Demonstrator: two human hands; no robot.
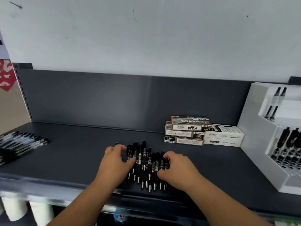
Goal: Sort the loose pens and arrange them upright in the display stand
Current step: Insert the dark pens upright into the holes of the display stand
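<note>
Several black pens (pixel 144 162) lie side by side in a loose row on the dark shelf (pixel 73 157), tips toward me. My left hand (pixel 114 165) curls round the row's left side, fingers over the tops and thumb on the barrels. My right hand (pixel 177 168) curls round the right side the same way. The white tiered display stand (pixel 254 144) stands at the right end of the shelf. It holds two clear pens (pixel 276 101) upright in its upper tier and several black pens (pixel 288 144) in the lower one.
A second pile of clear-barrelled pens (pixel 21 144) lies at the shelf's left end. Stacked pen boxes (pixel 187 130) and white boxes (pixel 224 136) sit at the back, just left of the stand. White rolls (pixel 14 207) show below the shelf edge.
</note>
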